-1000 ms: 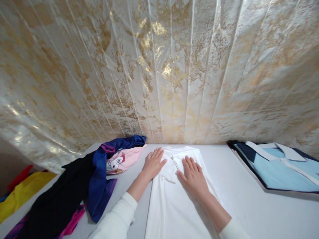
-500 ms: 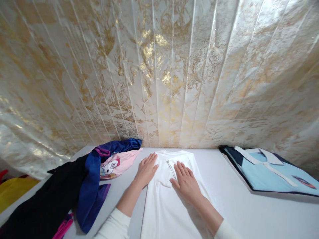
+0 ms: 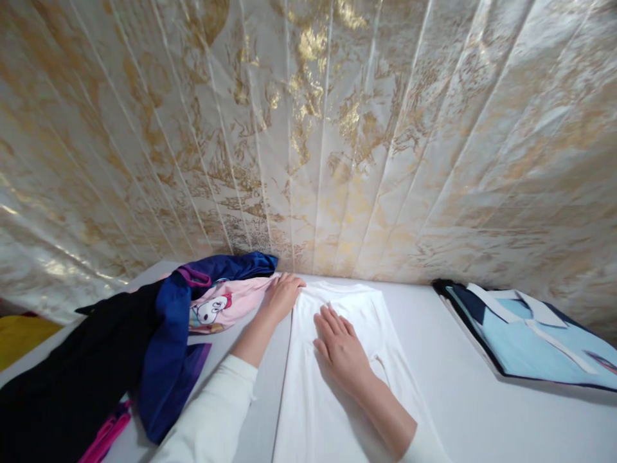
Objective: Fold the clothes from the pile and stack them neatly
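A white long shirt (image 3: 308,399) lies folded lengthwise in front of me, its neckline toward the wall. At its upper left corner, my left hand (image 3: 284,296) has its fingers bent together over the fabric edge; the thumb is hidden. My right hand (image 3: 341,347) rests palm down on the shirt's upper middle, fingers stretched out, holding nothing. A small crease shows in the cloth just right of the right wrist.
On the left lie a black garment (image 3: 81,366), a shiny blue one (image 3: 168,360) and a pink one with a cartoon dog (image 3: 241,302). Folded light-blue polo shirt (image 3: 525,341) sits at the right. A gold-patterned curtain (image 3: 308,141) hangs behind the white table (image 3: 463,399).
My left hand has moved up to the shirt's top left corner. My right hand has slid left; the fabric fold near it now lies flatter. The view has shifted slightly.
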Tool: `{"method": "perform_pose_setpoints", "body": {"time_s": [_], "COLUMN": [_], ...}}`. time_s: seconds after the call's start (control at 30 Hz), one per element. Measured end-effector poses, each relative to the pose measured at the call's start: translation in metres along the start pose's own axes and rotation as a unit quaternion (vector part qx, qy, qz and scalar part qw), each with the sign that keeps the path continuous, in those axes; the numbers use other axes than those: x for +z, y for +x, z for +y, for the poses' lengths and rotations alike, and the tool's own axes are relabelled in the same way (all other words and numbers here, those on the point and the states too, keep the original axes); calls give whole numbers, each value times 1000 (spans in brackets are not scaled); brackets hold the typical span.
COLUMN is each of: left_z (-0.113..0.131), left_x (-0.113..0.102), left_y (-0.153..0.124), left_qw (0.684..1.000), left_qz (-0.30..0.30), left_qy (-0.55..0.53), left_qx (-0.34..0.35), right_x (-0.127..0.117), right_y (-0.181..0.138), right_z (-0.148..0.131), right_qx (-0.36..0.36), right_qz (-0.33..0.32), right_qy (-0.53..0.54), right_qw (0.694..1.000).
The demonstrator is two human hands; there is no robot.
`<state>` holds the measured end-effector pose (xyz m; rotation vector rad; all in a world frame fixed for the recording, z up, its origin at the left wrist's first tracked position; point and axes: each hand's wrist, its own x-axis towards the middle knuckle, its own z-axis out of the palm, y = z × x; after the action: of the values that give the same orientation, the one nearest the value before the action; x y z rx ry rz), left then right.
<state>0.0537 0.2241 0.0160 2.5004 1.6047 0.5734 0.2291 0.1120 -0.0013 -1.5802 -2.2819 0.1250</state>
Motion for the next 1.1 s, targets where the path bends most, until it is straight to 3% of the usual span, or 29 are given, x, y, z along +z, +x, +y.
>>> {"method": "perform_pose_setpoints", "body": {"time_s": [0.13, 0.27, 0.37, 0.53, 0.63, 0.87, 1.1], "left_z": [2, 20, 44, 76, 84, 90, 97], "left_x": [3, 1, 2, 13, 17, 17, 25], "left_y": [5, 0, -10, -17, -12, -4, -2], "left_qw": [1000, 999, 1000, 1000, 999, 999, 993], "left_qz": [16, 40, 25, 1, -5, -14, -38], "left_qy": [8, 9, -2, 9, 20, 3, -15], "left_qx": [-17, -24, 3, -7, -32, -49, -108], "right_x": [10, 9, -9, -53, -60, -38, -33], "right_y": [-9, -5, 2, 12, 20, 38, 42], "right_z": [-5, 9, 44, 129, 159, 167, 169], "right_qx": [-8, 11, 66, 106, 108, 77, 80], "right_qz": [7, 80, 144, 152, 145, 123, 125], "right_qy": [16, 148, 229, 203, 181, 134, 71], "right_qw": [1000, 986, 960, 961, 967, 980, 986]}}
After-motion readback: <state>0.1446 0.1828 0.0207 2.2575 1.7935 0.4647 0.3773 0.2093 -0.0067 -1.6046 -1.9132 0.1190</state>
